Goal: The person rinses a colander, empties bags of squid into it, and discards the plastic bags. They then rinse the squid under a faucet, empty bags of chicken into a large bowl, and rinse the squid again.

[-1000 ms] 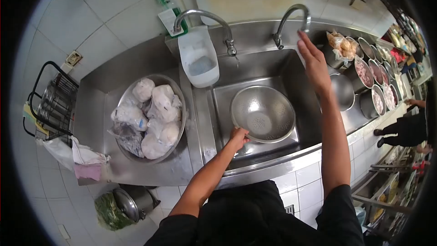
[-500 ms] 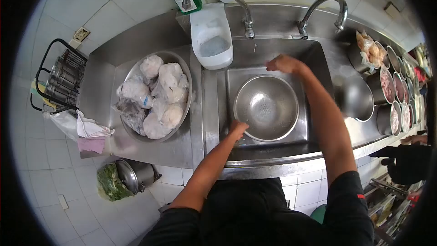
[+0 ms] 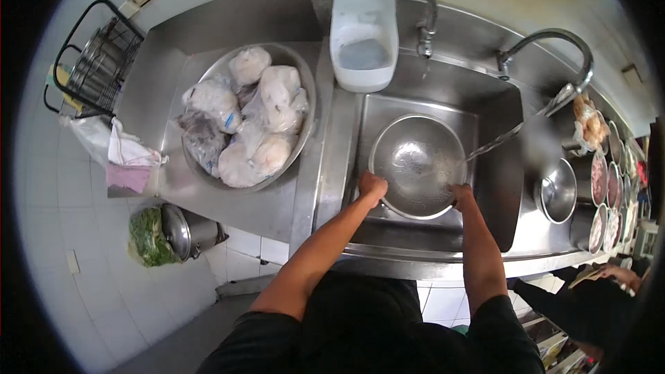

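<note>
A round stainless-steel bowl [image 3: 418, 156] sits in the sink basin [image 3: 499, 208], with water rippling inside it. My left hand [image 3: 374, 188] is closed round its near left rim. At the near right rim, my right hand [image 3: 462, 195] grips the same bowl. From the right tap [image 3: 554, 33] a stream of water [image 3: 509, 135] runs to the bowl's right side. The left tap [image 3: 427, 28] hangs over the back of the basin.
Left of the sink, a large metal basin [image 3: 309, 90] holds several plastic-wrapped frozen lumps. A cut white container [image 3: 364, 79] stands at the sink's back left. Several metal pots [image 3: 589, 225] and another bowl [image 3: 558, 190] line the right counter. A person [image 3: 582, 305] is at the lower right.
My right hand has come down from near the taps to the bowl's near right rim. Water now streams from the right tap. The view has shifted and turned.
</note>
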Demonstrator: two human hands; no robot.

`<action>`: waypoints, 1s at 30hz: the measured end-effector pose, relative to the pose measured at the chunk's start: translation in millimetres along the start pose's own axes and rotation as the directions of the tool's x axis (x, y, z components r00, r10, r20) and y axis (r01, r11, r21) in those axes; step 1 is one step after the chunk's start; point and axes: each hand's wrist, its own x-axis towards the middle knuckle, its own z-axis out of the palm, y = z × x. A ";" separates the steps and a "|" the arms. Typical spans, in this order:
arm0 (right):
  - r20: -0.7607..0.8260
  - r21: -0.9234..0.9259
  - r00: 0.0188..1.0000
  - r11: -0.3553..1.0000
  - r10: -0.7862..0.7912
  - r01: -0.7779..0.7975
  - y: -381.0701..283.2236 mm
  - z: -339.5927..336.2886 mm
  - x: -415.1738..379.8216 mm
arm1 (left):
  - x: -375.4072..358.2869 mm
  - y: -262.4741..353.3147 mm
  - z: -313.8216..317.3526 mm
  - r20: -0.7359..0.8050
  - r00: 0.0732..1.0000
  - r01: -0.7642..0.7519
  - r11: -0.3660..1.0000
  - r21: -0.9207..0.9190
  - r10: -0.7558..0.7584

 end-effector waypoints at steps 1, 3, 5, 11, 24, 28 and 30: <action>-0.110 -0.314 0.987 0.946 -0.120 0.080 -4.4 6.7 -30.5 | 15.6 -21.2 10.2 0.008 0.998 -0.055 0.998 -0.034 0.055; -0.126 -0.613 0.898 0.744 -0.422 0.264 -9.3 16.1 -55.3 | -20.8 -7.9 0.3 0.067 0.992 -0.113 0.989 0.098 0.107; -0.040 -0.610 0.720 0.588 -0.693 0.532 -21.8 17.2 -55.6 | -77.9 32.2 -28.6 0.222 0.969 -0.137 0.983 0.121 0.108; 0.008 -0.677 0.393 0.284 -0.920 0.679 -106.8 47.1 -130.0 | -150.1 36.2 -136.7 0.617 0.734 -0.229 0.959 -0.170 0.284; 0.300 -0.866 0.118 -0.218 -0.947 0.450 -88.7 135.5 -317.1 | -204.5 -74.0 -390.9 0.449 0.805 -0.111 0.841 -0.529 0.389; 0.293 -0.880 0.045 -0.250 -0.955 0.403 -91.1 153.0 -399.5 | -175.3 -104.3 -439.7 0.340 0.890 -0.006 0.752 -0.659 0.304; 0.271 -0.880 -0.055 -0.270 -0.961 0.390 -99.2 163.3 -438.8 | -157.9 -107.2 -450.3 0.315 0.907 0.024 0.713 -0.701 0.279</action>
